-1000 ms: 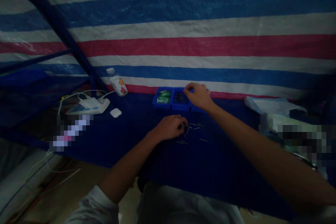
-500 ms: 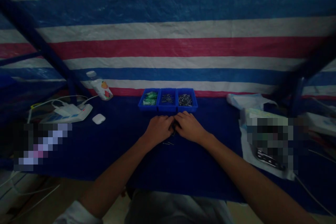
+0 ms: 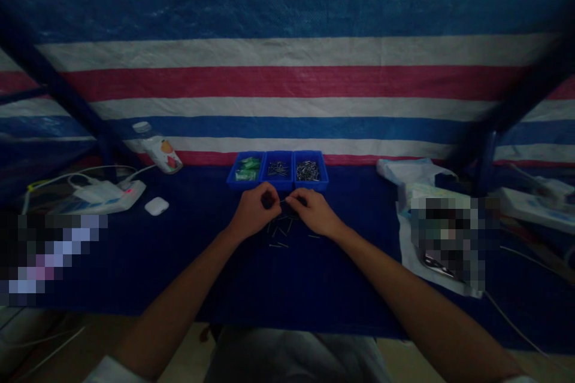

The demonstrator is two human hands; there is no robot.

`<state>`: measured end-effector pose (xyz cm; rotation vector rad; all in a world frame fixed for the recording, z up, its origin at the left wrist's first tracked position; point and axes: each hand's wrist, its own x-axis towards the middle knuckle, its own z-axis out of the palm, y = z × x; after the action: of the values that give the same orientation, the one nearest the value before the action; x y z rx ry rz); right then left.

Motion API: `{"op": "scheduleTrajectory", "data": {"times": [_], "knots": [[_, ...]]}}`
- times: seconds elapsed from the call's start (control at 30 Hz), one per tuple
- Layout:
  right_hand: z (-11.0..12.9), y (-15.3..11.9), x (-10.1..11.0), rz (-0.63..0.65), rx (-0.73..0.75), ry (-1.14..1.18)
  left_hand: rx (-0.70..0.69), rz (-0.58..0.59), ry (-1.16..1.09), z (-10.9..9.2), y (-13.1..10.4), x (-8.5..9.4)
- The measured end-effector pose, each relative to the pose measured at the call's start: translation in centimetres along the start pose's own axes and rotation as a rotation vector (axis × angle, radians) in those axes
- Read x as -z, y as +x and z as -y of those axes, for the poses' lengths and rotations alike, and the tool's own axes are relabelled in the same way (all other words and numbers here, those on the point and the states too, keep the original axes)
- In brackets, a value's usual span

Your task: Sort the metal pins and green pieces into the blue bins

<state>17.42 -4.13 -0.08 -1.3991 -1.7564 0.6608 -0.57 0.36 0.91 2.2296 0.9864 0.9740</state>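
Observation:
My left hand (image 3: 255, 210) is closed in a pinch, its thumb and forefinger curled into a ring. Facing it, my right hand (image 3: 313, 210) pinches too. A thin metal pin (image 3: 283, 200), perhaps a nail or screw, spans the small gap between the two sets of fingertips. Several similar loose pins (image 3: 279, 231) lie scattered on the blue tabletop (image 3: 296, 287) just below my hands. Right behind my hands stand three joined blue bins: the left bin (image 3: 230, 178) has green-and-clear packets, the middle bin (image 3: 277, 178) thin metal pins, the right bin (image 3: 324, 178) many small metal parts.
On the left are a tilted drink bottle (image 3: 160, 151), a white case (image 3: 157, 206), and a power strip (image 3: 130, 196) with cables. To the right lie plastic packaging (image 3: 411, 172) and a blurred-out item on a white sheet (image 3: 406, 251). A striped tarp (image 3: 287, 81) hangs behind the table.
My hands have moved apart from touching each other, and a pin now shows between their fingertips. More loose pins are visible on the tabletop. The whole view has shifted slightly.

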Motion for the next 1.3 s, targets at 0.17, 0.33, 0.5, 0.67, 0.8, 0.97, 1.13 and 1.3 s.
{"op": "scheduleTrajectory", "data": {"times": [0.17,0.33,0.5,0.67,0.8,0.97,1.13,1.3], "knots": [[0.1,0.1,0.2,0.01,-0.097,0.303,-0.099,-0.017,-0.057,0.3,-0.3,-0.4],[0.2,0.7,0.4,0.002,-0.336,0.457,-0.206,-0.091,0.034,0.3,0.1,0.6],[0.4,1.6,0.3,-0.058,-0.324,0.491,-0.114,-0.13,0.126,1.2,0.8,2.9],[-0.6,0.1,1.4,0.065,-0.053,-0.195,0.016,0.218,0.312,1.9,0.6,3.5],[-0.8,-1.2,2.3,0.208,0.048,-0.499,0.025,0.421,0.374,1.8,0.1,3.0],[-0.5,-1.2,1.9,0.263,0.082,-0.573,-0.018,0.474,0.337,1.6,-0.1,2.4],[-0.8,-1.2,1.5,0.233,0.172,-0.657,-0.012,0.499,0.262,1.5,0.0,1.7],[-0.8,-1.3,1.4,0.225,0.207,-0.708,-0.005,0.484,0.283,1.1,0.1,1.3]]}}
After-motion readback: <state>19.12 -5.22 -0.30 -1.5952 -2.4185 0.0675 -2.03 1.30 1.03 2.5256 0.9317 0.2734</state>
